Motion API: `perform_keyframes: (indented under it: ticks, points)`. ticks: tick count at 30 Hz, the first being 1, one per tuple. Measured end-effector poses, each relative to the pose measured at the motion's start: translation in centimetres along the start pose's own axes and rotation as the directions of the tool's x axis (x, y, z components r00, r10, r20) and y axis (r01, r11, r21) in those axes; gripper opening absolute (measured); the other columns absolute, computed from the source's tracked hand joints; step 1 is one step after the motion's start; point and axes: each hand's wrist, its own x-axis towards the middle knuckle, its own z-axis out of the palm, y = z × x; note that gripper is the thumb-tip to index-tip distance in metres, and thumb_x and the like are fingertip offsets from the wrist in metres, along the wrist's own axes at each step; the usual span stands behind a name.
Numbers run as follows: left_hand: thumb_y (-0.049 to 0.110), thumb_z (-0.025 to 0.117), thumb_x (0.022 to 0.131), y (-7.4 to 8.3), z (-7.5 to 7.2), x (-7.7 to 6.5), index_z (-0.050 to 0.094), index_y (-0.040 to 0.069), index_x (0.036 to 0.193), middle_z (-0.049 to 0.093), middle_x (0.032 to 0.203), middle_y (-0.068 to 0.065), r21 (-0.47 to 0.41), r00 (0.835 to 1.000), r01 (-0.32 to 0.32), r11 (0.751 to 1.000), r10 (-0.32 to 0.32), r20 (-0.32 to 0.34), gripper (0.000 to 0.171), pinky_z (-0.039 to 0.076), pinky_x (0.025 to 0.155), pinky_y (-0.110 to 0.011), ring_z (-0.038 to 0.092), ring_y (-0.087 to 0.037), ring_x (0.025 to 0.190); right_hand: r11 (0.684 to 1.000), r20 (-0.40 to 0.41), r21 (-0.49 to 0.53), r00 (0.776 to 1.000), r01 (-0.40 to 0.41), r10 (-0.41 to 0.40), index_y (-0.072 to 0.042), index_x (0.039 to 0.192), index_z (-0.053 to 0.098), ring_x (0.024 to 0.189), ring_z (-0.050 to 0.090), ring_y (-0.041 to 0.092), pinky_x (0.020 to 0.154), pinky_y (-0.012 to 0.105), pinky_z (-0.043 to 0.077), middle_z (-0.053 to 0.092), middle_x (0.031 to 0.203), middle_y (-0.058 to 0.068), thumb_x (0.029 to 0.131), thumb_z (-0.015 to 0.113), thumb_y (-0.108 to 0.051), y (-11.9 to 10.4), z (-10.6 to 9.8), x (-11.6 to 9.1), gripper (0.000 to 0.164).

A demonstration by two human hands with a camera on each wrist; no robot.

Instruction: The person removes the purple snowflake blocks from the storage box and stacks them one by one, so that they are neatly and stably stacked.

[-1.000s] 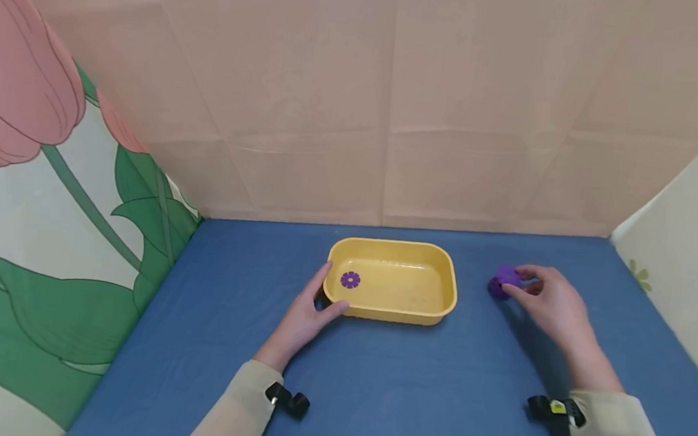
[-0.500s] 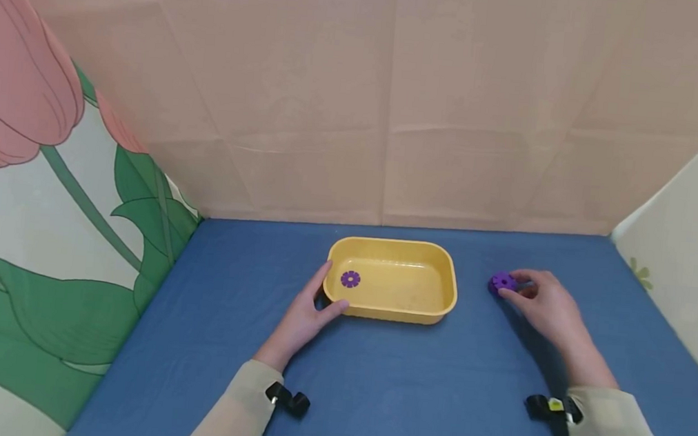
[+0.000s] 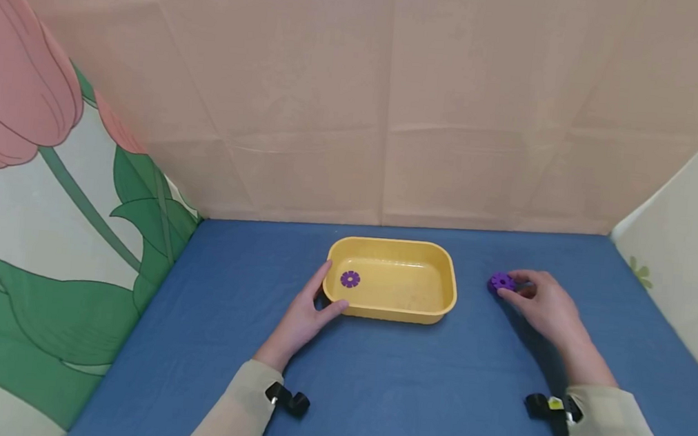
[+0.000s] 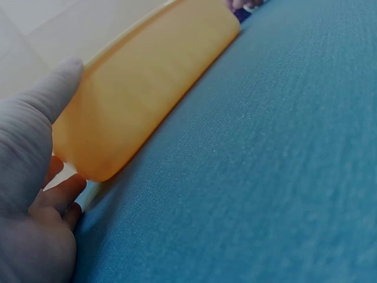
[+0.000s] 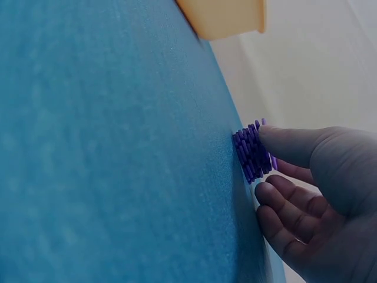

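A yellow plastic tray (image 3: 403, 315) stands on the blue cloth, with one purple snowflake disc (image 3: 350, 279) lying flat inside at its left. My left hand (image 3: 301, 320) holds the tray's near left corner, thumb on the front wall and fingers at the left end. To the right of the tray stands a small upright stack of several purple snowflake discs (image 5: 253, 154). With thumb and index finger my right hand (image 3: 546, 309) pinches the stack near its top. In the right wrist view the other fingers curl loosely beside it, and part of the index finger is hidden.
A blue cloth (image 3: 396, 395) covers the table. Behind it hangs a beige cloth backdrop (image 3: 389, 111). A tulip-printed panel (image 3: 60, 241) borders the left side, and a pale printed panel (image 3: 691, 227) the right.
One second ago a purple disc showed tilted at my right fingertips above the stack; now the top lies level. My right hand shifted slightly left. The left hand and tray stayed still.
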Motion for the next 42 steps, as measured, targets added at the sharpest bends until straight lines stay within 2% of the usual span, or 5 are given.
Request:
perform_keyframes:
  ticks: [16, 22, 30, 42]
  points:
    - [0.050, 0.083, 0.099, 0.23, 0.04, 0.10, 0.027, 0.048, 0.174, 0.031, 0.179, 0.009, -0.001, 1.000, 0.017, 1.000, -0.017, -0.002, 0.093, 0.027, 0.131, -0.061, 0.026, -0.023, 0.166, 1.000, 0.033, 0.008, 0.999, 0.016, -0.017, 0.006, 0.145, 0.062, 0.109, 0.062, 0.047, 0.082, 0.061, 0.057, 0.059, 0.132, 0.033, 0.108, 0.073, -0.044, 0.43, 0.06, 0.18, 0.063]
    - [0.048, 0.083, 0.100, 0.24, 0.03, 0.18, 0.027, 0.045, 0.175, 0.031, 0.179, 0.008, 0.003, 1.000, 0.003, 1.000, -0.003, -0.003, 0.093, 0.026, 0.132, -0.060, 0.026, -0.023, 0.166, 1.000, 0.057, 0.008, 0.998, 0.008, -0.008, 0.006, 0.148, 0.059, 0.110, 0.060, 0.047, 0.084, 0.063, 0.055, 0.058, 0.133, 0.034, 0.108, 0.073, -0.045, 0.59, 0.07, 0.36, 0.067]
    - [0.049, 0.083, 0.100, 0.26, 0.02, 0.13, 0.027, 0.045, 0.175, 0.031, 0.179, 0.008, -0.001, 1.000, 0.018, 1.000, -0.018, -0.008, 0.093, 0.025, 0.132, -0.059, 0.026, -0.023, 0.166, 1.000, 0.076, 0.013, 0.997, 0.001, -0.002, 0.006, 0.150, 0.058, 0.112, 0.060, 0.048, 0.087, 0.064, 0.055, 0.059, 0.134, 0.034, 0.109, 0.071, -0.048, 0.57, 0.04, 0.49, 0.069]
    - [0.049, 0.083, 0.100, 0.29, 0.00, -0.03, 0.027, 0.045, 0.175, 0.031, 0.180, 0.008, 0.000, 1.000, 0.015, 1.000, -0.015, -0.005, 0.094, 0.025, 0.132, -0.060, 0.026, -0.023, 0.166, 1.000, 0.074, 0.013, 0.997, 0.006, -0.007, 0.008, 0.148, 0.059, 0.110, 0.060, 0.047, 0.086, 0.064, 0.055, 0.060, 0.131, 0.034, 0.108, 0.074, -0.043, 0.83, 0.16, 0.53, 0.067]
